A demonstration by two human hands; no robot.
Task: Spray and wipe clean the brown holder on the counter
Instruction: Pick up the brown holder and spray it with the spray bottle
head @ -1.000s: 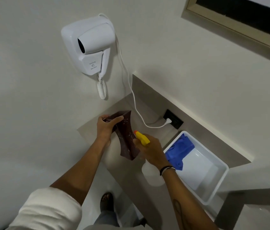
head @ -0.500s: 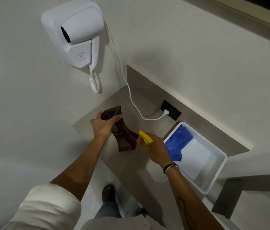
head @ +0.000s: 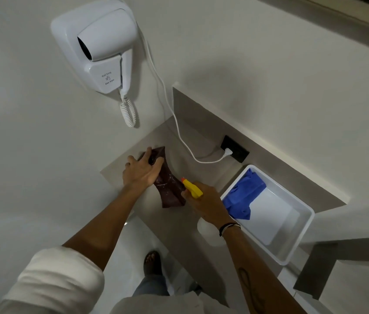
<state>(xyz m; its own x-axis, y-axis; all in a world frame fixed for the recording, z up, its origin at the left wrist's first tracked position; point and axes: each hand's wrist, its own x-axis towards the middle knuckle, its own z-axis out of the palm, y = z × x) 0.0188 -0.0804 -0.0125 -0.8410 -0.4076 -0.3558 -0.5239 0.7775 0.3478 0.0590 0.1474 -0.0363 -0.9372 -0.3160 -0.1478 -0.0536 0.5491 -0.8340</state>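
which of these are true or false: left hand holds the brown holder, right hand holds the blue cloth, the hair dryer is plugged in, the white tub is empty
1. The left hand holds the brown holder. True.
2. The right hand holds the blue cloth. False: it grips the spray bottle; the cloth lies in the tub.
3. The hair dryer is plugged in. True: its cord runs to the socket.
4. The white tub is empty. False: it holds the blue cloth.

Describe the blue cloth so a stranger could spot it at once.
Start at the white wall-mounted hair dryer and follow its cord down to the grey counter. At the counter's right end sits a white rectangular plastic tray. The crumpled blue cloth lies inside it, the only blue thing there.
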